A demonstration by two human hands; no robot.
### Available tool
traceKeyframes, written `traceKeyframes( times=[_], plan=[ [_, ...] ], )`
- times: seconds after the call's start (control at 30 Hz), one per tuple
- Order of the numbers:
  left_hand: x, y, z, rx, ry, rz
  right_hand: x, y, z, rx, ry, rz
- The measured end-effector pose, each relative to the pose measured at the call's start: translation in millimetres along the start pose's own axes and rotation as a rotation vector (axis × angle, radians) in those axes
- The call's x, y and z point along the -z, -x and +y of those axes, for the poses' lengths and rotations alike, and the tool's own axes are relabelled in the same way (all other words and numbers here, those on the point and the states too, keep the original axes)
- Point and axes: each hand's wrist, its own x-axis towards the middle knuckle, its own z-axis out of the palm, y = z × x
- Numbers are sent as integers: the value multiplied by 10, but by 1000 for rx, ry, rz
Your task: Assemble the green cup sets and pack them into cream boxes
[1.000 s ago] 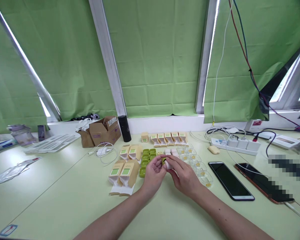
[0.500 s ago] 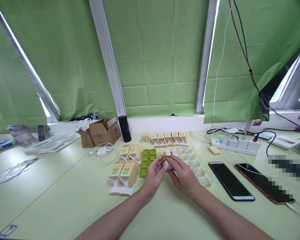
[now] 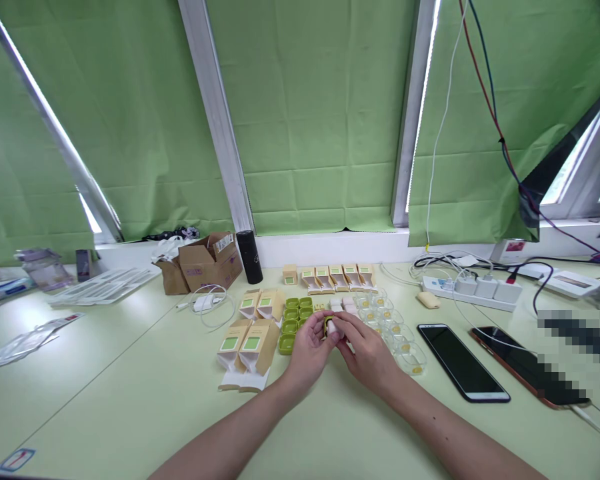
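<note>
Both hands meet over the middle of the table. My left hand (image 3: 309,348) is closed around a small green case (image 3: 327,323), mostly hidden by the fingers. My right hand (image 3: 367,348) pinches a small white piece (image 3: 331,328) against that case. To the left of my hands stand several green square cases (image 3: 287,344) in two columns. Just beyond my fingers lie small white blocks (image 3: 349,303) and tiny yellow pieces (image 3: 320,307). Several clear plastic covers (image 3: 411,361) with yellow spots are spread to the right of my right hand.
Open cardboard boxes with green windows (image 3: 260,340) lie at left, with more small boxes (image 3: 337,279) behind. Two phones (image 3: 463,363) (image 3: 523,363) lie at right, near a power strip (image 3: 470,293). A brown carton (image 3: 210,263) and black bottle (image 3: 250,258) stand at the back.
The green case has tilted slightly between my fingers, and more of the white piece shows at its opening. Both hands have stayed in nearly the same place.
</note>
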Motion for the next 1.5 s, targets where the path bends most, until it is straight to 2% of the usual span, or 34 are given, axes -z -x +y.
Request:
traceKeyframes(
  times=[0.83,1.03,1.33,1.5],
  plan=[
    [7,-9,-26,3,24,26,-24,0,2,-35,-16,16],
    [22,-24,-11,51,95,32,-4,2,-1,-134,-142,-64],
    [59,-37,10,81,114,25,16,-10,7,-218,-200,-25],
    [71,-4,69,101,80,-52,41,-14,15,-290,-246,-22]
  ],
)
